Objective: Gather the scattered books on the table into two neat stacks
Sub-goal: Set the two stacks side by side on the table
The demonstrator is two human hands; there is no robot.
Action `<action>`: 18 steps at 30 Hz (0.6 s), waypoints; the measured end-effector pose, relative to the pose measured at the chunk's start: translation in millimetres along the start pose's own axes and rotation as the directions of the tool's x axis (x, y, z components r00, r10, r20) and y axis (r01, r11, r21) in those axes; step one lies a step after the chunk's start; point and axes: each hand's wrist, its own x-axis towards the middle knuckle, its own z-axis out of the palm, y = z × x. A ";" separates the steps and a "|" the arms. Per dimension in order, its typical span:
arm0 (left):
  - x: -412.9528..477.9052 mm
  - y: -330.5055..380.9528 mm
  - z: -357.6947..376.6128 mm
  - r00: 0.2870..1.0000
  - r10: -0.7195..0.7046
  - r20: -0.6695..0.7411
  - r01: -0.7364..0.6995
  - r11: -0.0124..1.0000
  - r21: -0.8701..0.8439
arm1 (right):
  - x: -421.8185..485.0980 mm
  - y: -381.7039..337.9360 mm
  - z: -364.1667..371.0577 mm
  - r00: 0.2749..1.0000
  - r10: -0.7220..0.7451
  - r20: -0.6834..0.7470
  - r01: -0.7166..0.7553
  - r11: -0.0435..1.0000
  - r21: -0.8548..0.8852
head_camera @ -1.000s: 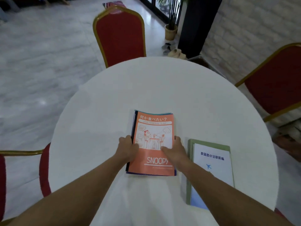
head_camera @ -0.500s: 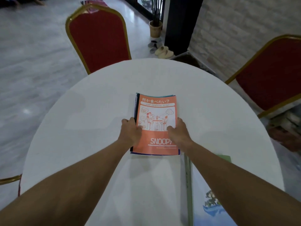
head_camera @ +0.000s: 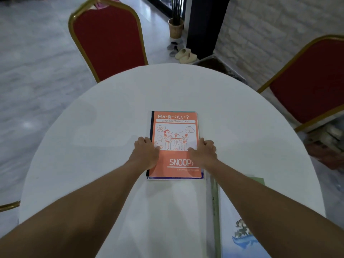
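A round white table (head_camera: 96, 146) is filling most of the view, with a red chair with a gold frame (head_camera: 109, 38) standing at its far edge and a second red chair (head_camera: 312, 84) standing off to the right. On the table, a stack of books is lying flat near the middle, topped by an orange Snoopy notebook (head_camera: 175, 144) whose cover is facing up; dark and teal edges of the books beneath are peeking out along its left and top sides. Just beside that stack, toward the near right edge of the table, a green-spined book with a white cover (head_camera: 216, 211) is lying flat, largely covered by the person's right forearm, so how many books are lying there cannot be told. The person's two bare arms are reaching forward from the bottom of the frame. The left hand (head_camera: 145, 153) is curling against the left edge of the stack, with its thumb resting on the orange cover, and the right hand (head_camera: 203, 153) is curling against the right edge in the same way, so both hands are gripping the stack from opposite sides. Beyond the table, pale slippers (head_camera: 186, 55) are sitting on the floor beside a woven plant pot (head_camera: 176, 28).
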 end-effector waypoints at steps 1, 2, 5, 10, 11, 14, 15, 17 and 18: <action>-1.0 1.6 -3.2 1.000 -0.012 -0.016 0.012 1.000 -0.020 | -0.6 -1.4 -3.2 1.000 -0.009 0.004 0.009 1.000 0.001; -3.1 3.5 -4.9 1.000 -0.006 -0.027 0.006 1.000 -0.019 | -2.5 -2.0 -6.6 1.000 -0.017 -0.007 0.017 1.000 0.015; -14.0 8.7 -9.4 0.995 0.053 -0.084 -0.052 0.998 0.019 | -13.9 4.2 -16.6 0.995 -0.055 -0.082 0.061 0.996 0.063; -32.6 23.2 -13.1 0.985 0.130 -0.113 -0.124 0.990 0.060 | -37.1 31.8 -37.1 0.985 -0.110 -0.132 0.118 0.992 0.055; -38.0 27.8 -13.4 0.985 0.138 -0.105 -0.132 0.990 0.057 | -42.2 37.6 -41.7 0.984 -0.114 -0.133 0.122 0.991 0.050; -58.7 40.7 -9.5 0.982 0.184 -0.042 -0.180 0.981 0.072 | -60.4 59.0 -52.3 0.979 -0.124 -0.160 0.131 0.991 0.033; -67.1 44.9 -6.7 0.978 0.209 -0.018 -0.207 0.975 0.082 | -67.4 67.9 -54.8 0.978 -0.118 -0.174 0.126 0.991 0.035; -84.9 54.0 3.1 0.967 0.254 0.035 -0.256 0.962 0.091 | -81.6 88.3 -57.7 0.975 -0.101 -0.201 0.111 0.993 0.040; -93.5 58.9 9.9 0.962 0.267 0.066 -0.272 0.958 0.088 | -87.8 99.6 -58.9 0.972 -0.092 -0.214 0.103 0.994 0.041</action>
